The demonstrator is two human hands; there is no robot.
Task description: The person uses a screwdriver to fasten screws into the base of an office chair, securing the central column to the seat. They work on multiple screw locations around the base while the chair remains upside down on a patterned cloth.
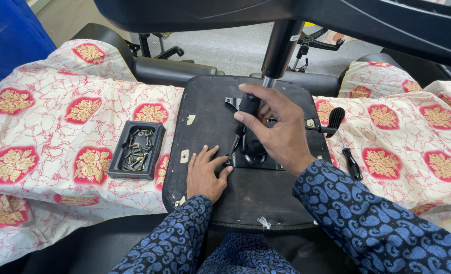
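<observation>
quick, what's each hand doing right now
left hand: open, flat on the upturned chair seat.
right hand: closed around the black cylinder on the seat's underside.

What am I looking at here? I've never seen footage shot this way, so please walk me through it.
There is only one picture, taken by a camera worn on a person's head and looking down at their own two hands; no machine is involved. Both arms wear dark blue patterned sleeves. In front of them lies the upturned black seat of an office chair, underside up, with its metal mechanism plate in the middle. The right hand grips a black cylinder-shaped part standing on that plate. The left hand lies flat on the seat beside it. The seat rests on a cream cloth with red and gold flowers. On the cloth to the left sits a black plastic tray of screws and bolts; to the right lies a black-handled screwdriver.
</observation>
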